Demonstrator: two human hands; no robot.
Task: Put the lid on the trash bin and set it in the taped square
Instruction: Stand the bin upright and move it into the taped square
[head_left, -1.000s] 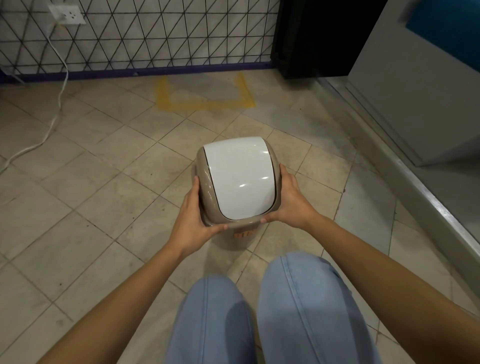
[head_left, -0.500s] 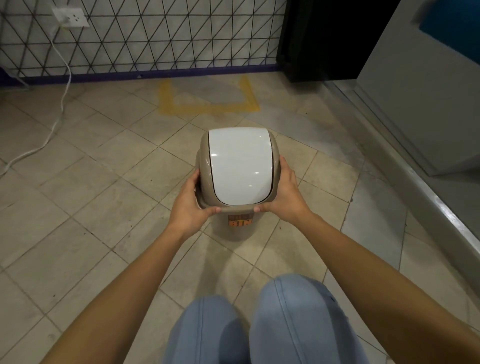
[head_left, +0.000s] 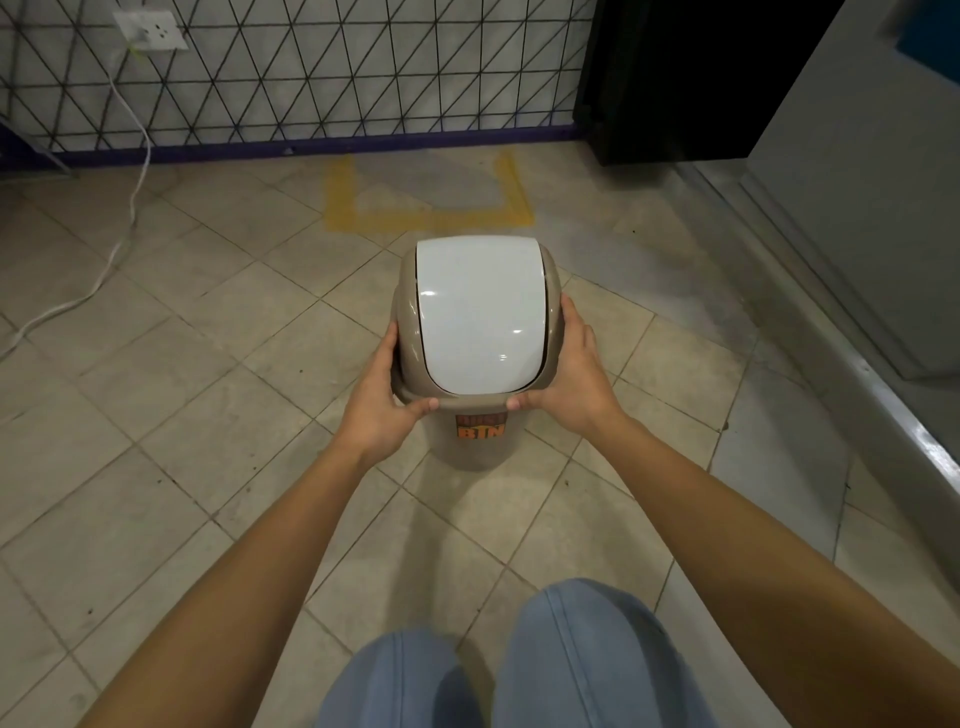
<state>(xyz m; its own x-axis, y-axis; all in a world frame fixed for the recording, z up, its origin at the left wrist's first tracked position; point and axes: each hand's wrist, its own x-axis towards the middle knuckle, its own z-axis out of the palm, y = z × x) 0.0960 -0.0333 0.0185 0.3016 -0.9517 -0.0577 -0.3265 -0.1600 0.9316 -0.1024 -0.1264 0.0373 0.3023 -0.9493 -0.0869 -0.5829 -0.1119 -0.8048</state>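
The tiled floor (head_left: 156, 415) fills the view, running up to a wall with a black triangular grid (head_left: 337, 67) and a purple skirting; at right a dark cabinet (head_left: 675, 78) and a grey panel above a raised metal sill (head_left: 857, 374) close that side. Against the wall lies the taped square (head_left: 431, 215), marked in yellow tape on three sides, with the wall as its fourth.

The trash bin (head_left: 475, 441) is short of that square, near its front edge and well centred on it; I cannot tell whether its base touches the floor. The lid (head_left: 475, 312), a beige collar with a white swing flap, already sits on the bin, so by my reading only the placing remains. The left hand (head_left: 382, 400) and right hand (head_left: 566, 374) each close their grip on the lid's collar, thumbs on the near rim, fingers round the sides (likely to keep the lid seated while steering the bin); the hold is symmetrical, which should keep the bin upright.

Nothing stands between bin and square; a white cable (head_left: 122, 218) from a wall socket (head_left: 150, 31) trails well to the left, clear of the path. The person's knees in blue jeans (head_left: 519, 665) are near the bottom edge.
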